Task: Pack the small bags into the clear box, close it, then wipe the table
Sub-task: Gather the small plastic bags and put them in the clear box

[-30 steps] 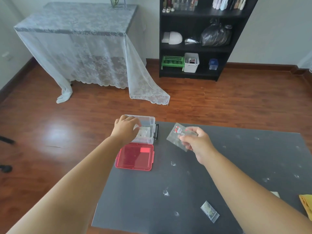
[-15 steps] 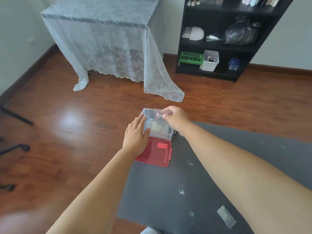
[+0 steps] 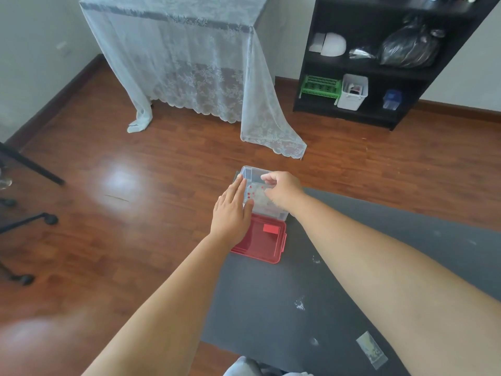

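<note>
The clear box (image 3: 250,173) stands open at the far left corner of the dark grey table (image 3: 271,308). Its red lid (image 3: 264,241) lies flat just in front of it. My left hand (image 3: 233,210) rests flat against the box's left wall, fingers extended. My right hand (image 3: 283,189) reaches over the box's opening, fingers pinched on a small clear bag with red specks (image 3: 253,194) that lies inside the box. Another small clear bag (image 3: 371,350) lies on the table near its front edge, right of my right forearm.
White smudges and specks (image 3: 299,305) dot the table. Beyond the table is wood floor, a lace-draped table (image 3: 189,63) and a black shelf unit (image 3: 379,63). Chair legs with casters (image 3: 50,219) stand at the left.
My right hand carried the speckled bag from above the table into the box. My left hand shifted from the box's top to its left wall. The view panned left.
</note>
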Demonstrator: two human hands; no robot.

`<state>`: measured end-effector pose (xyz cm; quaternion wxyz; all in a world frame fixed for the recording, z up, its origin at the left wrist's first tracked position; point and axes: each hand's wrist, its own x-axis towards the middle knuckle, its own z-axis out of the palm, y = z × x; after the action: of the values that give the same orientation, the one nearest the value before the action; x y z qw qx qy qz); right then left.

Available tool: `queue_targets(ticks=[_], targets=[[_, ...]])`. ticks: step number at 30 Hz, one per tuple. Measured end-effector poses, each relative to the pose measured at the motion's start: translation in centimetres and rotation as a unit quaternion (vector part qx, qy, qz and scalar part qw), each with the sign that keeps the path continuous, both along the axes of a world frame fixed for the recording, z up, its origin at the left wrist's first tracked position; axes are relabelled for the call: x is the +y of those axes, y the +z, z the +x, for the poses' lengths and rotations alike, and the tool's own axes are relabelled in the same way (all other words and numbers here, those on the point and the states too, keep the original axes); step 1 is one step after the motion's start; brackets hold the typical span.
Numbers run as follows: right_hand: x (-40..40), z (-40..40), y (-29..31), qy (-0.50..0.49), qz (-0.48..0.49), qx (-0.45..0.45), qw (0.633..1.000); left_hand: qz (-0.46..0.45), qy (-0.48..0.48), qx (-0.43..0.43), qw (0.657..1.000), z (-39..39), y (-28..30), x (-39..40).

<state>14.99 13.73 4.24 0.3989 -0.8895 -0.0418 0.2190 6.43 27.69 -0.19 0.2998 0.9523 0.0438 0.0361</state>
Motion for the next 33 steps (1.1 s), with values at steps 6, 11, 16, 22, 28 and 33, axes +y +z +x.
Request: queue_targets(ticks=[6,11,16,22,28,33], targets=[[-3.7,-0.9,1.3,-0.07,0.062,-0.081,0.992,0.016,0.017,0.023,0.999,0.0,0.4,-0.3],[-9.4,-4.2,1.0,-0.16,0.125,-0.075,0.976,0.025,0.013,0.002,1.0,-1.7,1.4,-2.6],[-17.1,-9.6,-0.5,-0.257,0.141,-0.001,0.956,0.002,-0.045,0.001,0.999,-5.5,1.4,-8.0],[-26.0,-16.7,-1.8,-0.323,0.136,0.058,0.935,0.041,-0.243,0.041,0.968,-11.1,0.4,-16.4],[-33.7,-22.3,-2.5,-0.343,0.07,0.045,0.936,0.13,-0.412,0.124,0.893,-14.0,0.1,-22.3],[-37.6,-24.9,-2.1,-0.307,-0.034,-0.001,0.951,0.246,-0.443,0.134,0.852,-14.2,0.4,-24.2]])
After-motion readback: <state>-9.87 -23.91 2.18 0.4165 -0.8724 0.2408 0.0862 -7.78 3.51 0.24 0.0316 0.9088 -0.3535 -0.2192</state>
